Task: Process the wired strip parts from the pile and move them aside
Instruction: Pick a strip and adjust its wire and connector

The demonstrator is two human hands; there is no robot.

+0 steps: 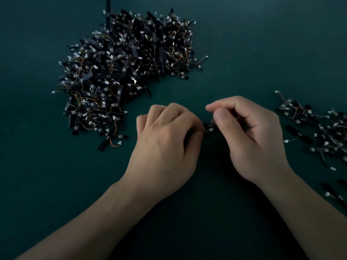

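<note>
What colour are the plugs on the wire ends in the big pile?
White; small plastic plugs show best in head view.

Matt, smooth dark-teal table (244, 53) under the grip, gripped strip (208, 127) black with slight gloss, pile (127, 68) up-left of grip dark and semi-gloss, white plastic plugs (119, 142), thin orange-brown sheathed wires (113, 145), same stuff in heap (319, 128) right of grip

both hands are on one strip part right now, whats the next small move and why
Likely the left hand releases and the right hand sets the strip part with the small group on its right. Both hands pinch that one part between them, away from the big pile at upper left, and loose parts already lie to the right.
</note>
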